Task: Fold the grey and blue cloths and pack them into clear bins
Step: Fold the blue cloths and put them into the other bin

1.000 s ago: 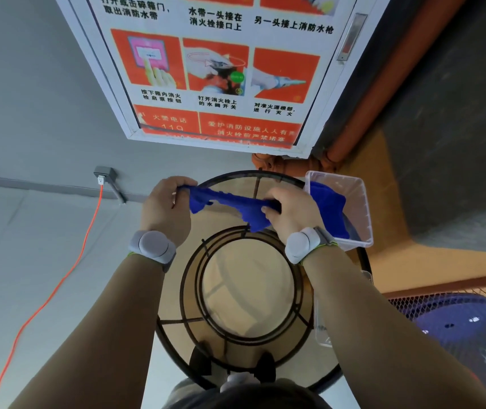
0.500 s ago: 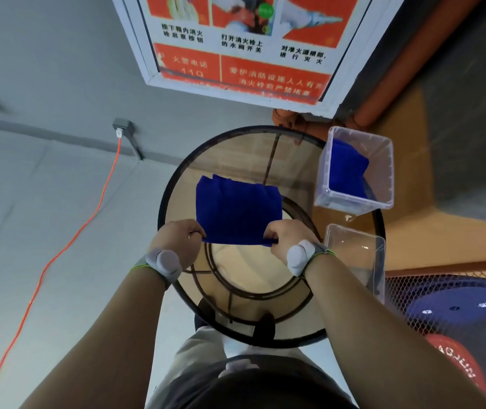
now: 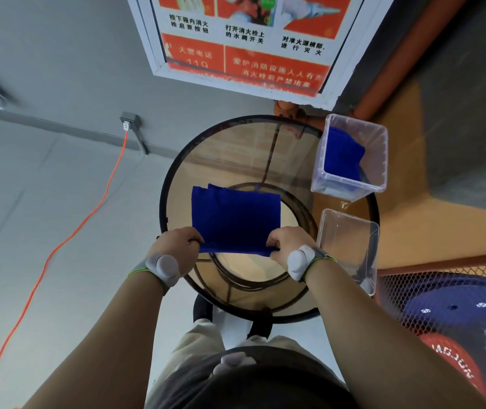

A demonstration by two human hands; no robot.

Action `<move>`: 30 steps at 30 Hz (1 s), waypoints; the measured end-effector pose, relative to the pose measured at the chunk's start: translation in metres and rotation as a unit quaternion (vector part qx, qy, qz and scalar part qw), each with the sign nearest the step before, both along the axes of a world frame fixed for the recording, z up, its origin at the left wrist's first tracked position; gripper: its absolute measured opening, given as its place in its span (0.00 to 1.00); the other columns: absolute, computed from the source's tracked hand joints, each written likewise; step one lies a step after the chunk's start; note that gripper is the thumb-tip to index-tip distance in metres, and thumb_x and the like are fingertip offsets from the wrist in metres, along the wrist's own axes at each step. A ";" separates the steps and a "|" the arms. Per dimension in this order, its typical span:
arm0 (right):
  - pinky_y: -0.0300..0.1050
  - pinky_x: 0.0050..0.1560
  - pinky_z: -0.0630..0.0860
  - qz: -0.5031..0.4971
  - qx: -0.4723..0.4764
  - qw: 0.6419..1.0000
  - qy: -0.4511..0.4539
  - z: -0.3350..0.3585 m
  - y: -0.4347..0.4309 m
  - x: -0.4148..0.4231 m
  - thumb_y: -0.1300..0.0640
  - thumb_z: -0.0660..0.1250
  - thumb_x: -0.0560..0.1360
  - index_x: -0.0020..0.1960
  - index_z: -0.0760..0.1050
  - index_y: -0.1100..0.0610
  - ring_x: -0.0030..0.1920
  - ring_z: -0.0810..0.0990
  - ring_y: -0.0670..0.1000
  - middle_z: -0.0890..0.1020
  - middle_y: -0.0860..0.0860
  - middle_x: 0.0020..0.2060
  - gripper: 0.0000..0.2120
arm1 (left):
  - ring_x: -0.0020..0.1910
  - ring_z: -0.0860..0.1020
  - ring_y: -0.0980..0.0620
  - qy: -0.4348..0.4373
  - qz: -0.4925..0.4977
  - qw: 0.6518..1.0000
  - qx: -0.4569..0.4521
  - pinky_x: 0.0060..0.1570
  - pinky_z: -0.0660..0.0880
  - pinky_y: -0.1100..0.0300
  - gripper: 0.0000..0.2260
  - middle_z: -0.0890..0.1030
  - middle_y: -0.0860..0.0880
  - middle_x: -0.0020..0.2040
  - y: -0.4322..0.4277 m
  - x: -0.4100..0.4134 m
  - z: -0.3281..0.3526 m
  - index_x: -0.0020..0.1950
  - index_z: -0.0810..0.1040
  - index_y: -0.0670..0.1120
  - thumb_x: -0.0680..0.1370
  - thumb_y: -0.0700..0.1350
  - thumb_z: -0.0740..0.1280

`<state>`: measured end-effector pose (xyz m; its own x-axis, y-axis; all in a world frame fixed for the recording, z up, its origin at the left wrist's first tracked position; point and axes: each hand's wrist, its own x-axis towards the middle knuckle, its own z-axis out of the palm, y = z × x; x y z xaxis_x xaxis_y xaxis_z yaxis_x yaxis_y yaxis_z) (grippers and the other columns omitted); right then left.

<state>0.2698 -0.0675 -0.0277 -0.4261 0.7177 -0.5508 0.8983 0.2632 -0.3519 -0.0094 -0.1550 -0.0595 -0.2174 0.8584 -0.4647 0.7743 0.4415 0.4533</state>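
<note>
Left grip [image 3: 177, 246] and right grip [image 3: 287, 243] each pinch a near corner of the deep-blue cloth [image 3: 236, 219], fingers curled over its doubled edge. It lies flat and rectangular on the round glass bench [image 3: 165, 202]. A clear bin [image 3: 348, 240] stands to the right. Beyond it, a farther bin [image 3: 379, 154] holds another blue cloth [image 3: 342, 154].

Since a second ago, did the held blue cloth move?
Yes. The blue cloth came from the far rim of the round table toward its middle, now spread flat.

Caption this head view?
Left hand and right hand pinch a blue cloth by its near edge on a glass table beside a clear bin.
</note>
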 end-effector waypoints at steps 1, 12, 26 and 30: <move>0.52 0.56 0.81 -0.002 0.004 1.000 0.003 0.001 0.001 0.002 0.60 0.66 0.77 0.57 0.83 0.50 0.52 0.82 0.55 0.85 0.49 0.51 0.12 | 0.41 0.77 0.59 -0.002 0.001 1.000 0.010 0.35 0.70 0.64 0.14 0.78 0.61 0.43 0.001 0.001 0.001 0.50 0.77 0.62 0.81 0.43 0.57; 0.44 0.47 0.80 -0.057 0.021 0.997 0.039 -0.001 0.053 0.004 0.47 0.74 0.74 0.49 0.77 0.45 0.46 0.81 0.48 0.83 0.43 0.46 0.08 | 0.41 0.79 0.55 -0.002 0.026 0.996 0.084 0.40 0.76 0.56 0.11 0.81 0.53 0.45 0.053 -0.008 0.014 0.60 0.73 0.60 0.85 0.47 0.54; 0.51 0.55 0.82 -0.153 0.035 0.986 0.056 -0.019 0.107 -0.018 0.49 0.66 0.80 0.60 0.76 0.48 0.51 0.81 0.50 0.83 0.46 0.51 0.10 | 0.40 0.78 0.54 0.005 0.037 0.998 0.053 0.36 0.75 0.57 0.12 0.81 0.55 0.44 0.125 -0.027 -0.002 0.61 0.75 0.58 0.84 0.48 0.55; 0.52 0.56 0.82 -0.197 0.043 0.979 0.017 -0.027 0.110 -0.020 0.46 0.67 0.80 0.66 0.74 0.50 0.53 0.81 0.51 0.81 0.47 0.57 0.17 | 0.46 0.79 0.51 0.022 0.073 0.994 0.084 0.40 0.73 0.57 0.12 0.80 0.54 0.57 0.131 -0.024 -0.006 0.67 0.74 0.56 0.84 0.50 0.57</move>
<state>0.2499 0.0426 -0.0544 -0.1238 0.8736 -0.4706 0.9239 -0.0715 -0.3759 -0.0337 -0.0241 -0.0660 -0.3624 0.8807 -0.3051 0.7285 0.4718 0.4967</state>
